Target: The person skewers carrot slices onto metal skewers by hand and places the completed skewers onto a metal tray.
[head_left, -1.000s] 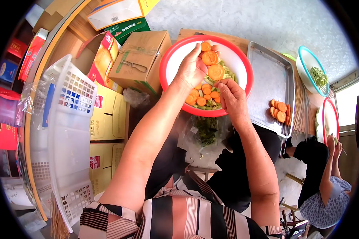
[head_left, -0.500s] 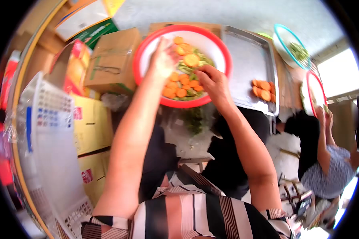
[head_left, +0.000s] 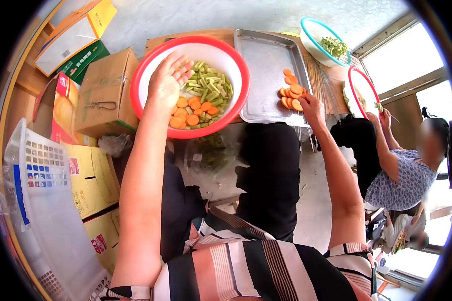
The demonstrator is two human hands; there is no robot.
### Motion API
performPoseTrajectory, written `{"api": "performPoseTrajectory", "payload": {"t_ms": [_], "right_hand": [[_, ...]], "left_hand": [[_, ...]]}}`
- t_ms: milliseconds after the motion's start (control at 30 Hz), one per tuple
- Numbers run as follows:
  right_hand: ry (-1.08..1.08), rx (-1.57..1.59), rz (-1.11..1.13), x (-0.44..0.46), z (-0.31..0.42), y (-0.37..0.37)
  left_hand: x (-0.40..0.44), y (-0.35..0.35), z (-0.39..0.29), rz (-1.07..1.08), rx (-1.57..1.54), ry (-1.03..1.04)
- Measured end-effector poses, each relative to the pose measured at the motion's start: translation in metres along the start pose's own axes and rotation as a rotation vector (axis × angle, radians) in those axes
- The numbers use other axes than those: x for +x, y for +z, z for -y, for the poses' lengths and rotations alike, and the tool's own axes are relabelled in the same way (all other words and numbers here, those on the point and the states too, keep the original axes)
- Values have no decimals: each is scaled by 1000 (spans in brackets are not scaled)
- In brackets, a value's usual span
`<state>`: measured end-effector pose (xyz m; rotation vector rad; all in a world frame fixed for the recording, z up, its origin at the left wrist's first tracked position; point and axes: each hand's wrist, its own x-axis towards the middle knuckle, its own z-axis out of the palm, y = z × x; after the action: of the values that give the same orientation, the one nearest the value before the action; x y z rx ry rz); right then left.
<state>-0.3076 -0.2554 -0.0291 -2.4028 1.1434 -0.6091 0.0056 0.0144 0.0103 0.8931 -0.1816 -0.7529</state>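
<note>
My left hand (head_left: 166, 80) is open, palm up with fingers spread, over the left side of a white bowl with a red rim (head_left: 242, 70). In the bowl are round carrot slices (head_left: 191, 111) and cut green vegetable sticks (head_left: 213, 86). My right hand (head_left: 312, 109) is closed at the right edge of a metal tray (head_left: 258, 75). Its fingertips pinch the near end of a skewer of carrot slices (head_left: 291, 79); the stick itself is too thin to make out. More carrot slices (head_left: 288, 100) lie together beside it on the tray.
Thin sticks (head_left: 329, 83) lie right of the tray. A blue-rimmed bowl (head_left: 312, 44) holds cut greens. At right, another person (head_left: 402, 175) works over a red-rimmed bowl (head_left: 350, 85). Cardboard boxes (head_left: 108, 90) and a white plastic basket (head_left: 50, 200) stand at left.
My right hand has moved from the bowl to the tray's right edge, and carrot slices formerly above the bowl are now on the tray. My left hand stays over the bowl. The view has turned right.
</note>
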Motion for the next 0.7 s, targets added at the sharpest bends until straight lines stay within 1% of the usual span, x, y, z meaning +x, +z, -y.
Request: {"api": "performPoseTrajectory", "payload": {"t_ms": [100, 167, 200, 267, 333, 567, 700], "right_hand": [[53, -55, -32, -5, -51, 1], [159, -123, -29, -7, -70, 3], [165, -124, -33, -8, -78, 6], [191, -128, -67, -10, -81, 9], [226, -142, -47, -9, -82, 11], [236, -92, -46, -23, -80, 1], [260, -34, -91, -34, -101, -11]], "left_hand": [[1, 1, 1, 10, 12, -18], [2, 3, 1, 2, 20, -33], [1, 5, 3, 8, 21, -38], [3, 7, 5, 9, 47, -45], [4, 8, 8, 19, 45, -52], [7, 12, 14, 30, 47, -78], [4, 16, 18, 42, 62, -81]]}}
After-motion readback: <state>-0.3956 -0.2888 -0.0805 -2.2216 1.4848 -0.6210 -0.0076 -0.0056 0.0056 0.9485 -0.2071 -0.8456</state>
